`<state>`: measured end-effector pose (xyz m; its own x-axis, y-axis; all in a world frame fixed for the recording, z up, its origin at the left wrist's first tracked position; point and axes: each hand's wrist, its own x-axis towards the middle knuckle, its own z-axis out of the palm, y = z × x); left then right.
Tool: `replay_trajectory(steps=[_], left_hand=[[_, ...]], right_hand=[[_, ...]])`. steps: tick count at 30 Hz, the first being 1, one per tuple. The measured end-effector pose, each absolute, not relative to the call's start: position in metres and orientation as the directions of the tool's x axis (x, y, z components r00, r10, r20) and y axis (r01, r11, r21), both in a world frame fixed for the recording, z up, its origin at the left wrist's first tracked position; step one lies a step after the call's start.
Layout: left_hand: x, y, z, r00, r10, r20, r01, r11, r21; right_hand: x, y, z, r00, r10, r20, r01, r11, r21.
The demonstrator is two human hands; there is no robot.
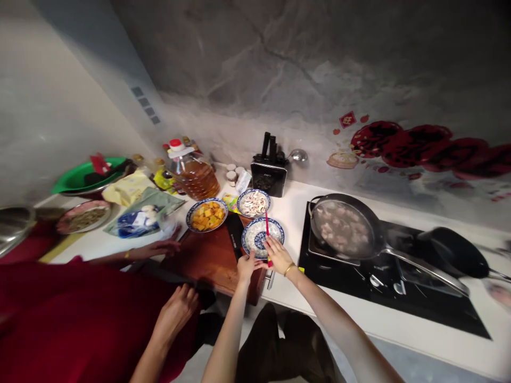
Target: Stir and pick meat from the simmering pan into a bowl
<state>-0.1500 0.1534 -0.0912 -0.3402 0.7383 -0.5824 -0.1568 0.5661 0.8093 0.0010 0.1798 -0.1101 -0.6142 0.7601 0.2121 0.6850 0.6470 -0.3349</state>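
A blue-and-white plate [252,230] lies near the counter's front edge, partly over the wooden board. My left hand [247,267] is at its near rim, thumb on the edge. Over the plate's right side, my right hand [278,254] has its fingers round a thin red stick-like utensil [267,221], whose upper end crosses the plate. Just behind stands a bowl of sliced mushrooms [254,203], and to its left a bowl of orange chunks [207,215]. The lower ends of my fingers on the left partly overlap the rim.
A person in red stands at the left, both hands near the wooden board [199,260]. A pan of simmering meat [343,229] sits on the black hob [359,276] at right, its handle pointing frontward. Behind are a knife block [268,178] and an oil jug [195,175].
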Motion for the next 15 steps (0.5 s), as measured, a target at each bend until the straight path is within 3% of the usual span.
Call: replay_trajectory(steps=[5,8,11,15], left_hand=[[-0.166,0.137,-0.067,-0.353,0.795,-0.493,0.040,0.539,0.841],[-0.171,0.119,-0.049,-0.421,0.862,-0.282,0.333,0.436,0.836],[-0.171,0.099,-0.029,-0.360,0.927,-0.105,0.531,0.297,0.794],[-0.178,0.088,0.001,-0.327,0.945,-0.003,0.560,0.196,0.805]], right_hand=[[0.001,0.178,-0.093,-0.640,0.761,0.110,0.702,0.637,-0.318],[0.013,0.161,-0.088,-0.590,0.798,0.121,0.737,0.594,-0.323],[0.032,0.119,-0.092,-0.421,0.887,0.190,0.786,0.462,-0.412],[0.064,0.062,-0.105,-0.161,0.939,0.304,0.733,0.320,-0.600]])
